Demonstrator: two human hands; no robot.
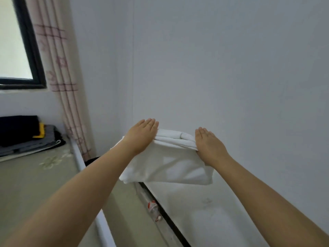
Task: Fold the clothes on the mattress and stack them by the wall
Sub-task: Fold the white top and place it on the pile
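Note:
A folded white garment (pixel 169 166) is held up in front of the white wall (pixel 222 68), over the far edge of the mattress (pixel 35 184). My left hand (pixel 142 136) lies flat on its upper left corner, fingers straight and together. My right hand (pixel 210 147) lies on its upper right corner in the same way. Both thumbs are hidden under the cloth, so the garment is pinched from both sides. A stack of folded dark clothes (pixel 26 138), black, grey and one yellow piece, sits at the far left below the window.
The mattress cover is pale green with a flower print. A gap runs between its white edge (pixel 105 227) and the wall, with a plastic bottle (pixel 154 210) lying in it. A striped curtain (pixel 58 72) hangs beside a dark-framed window (pixel 14 41).

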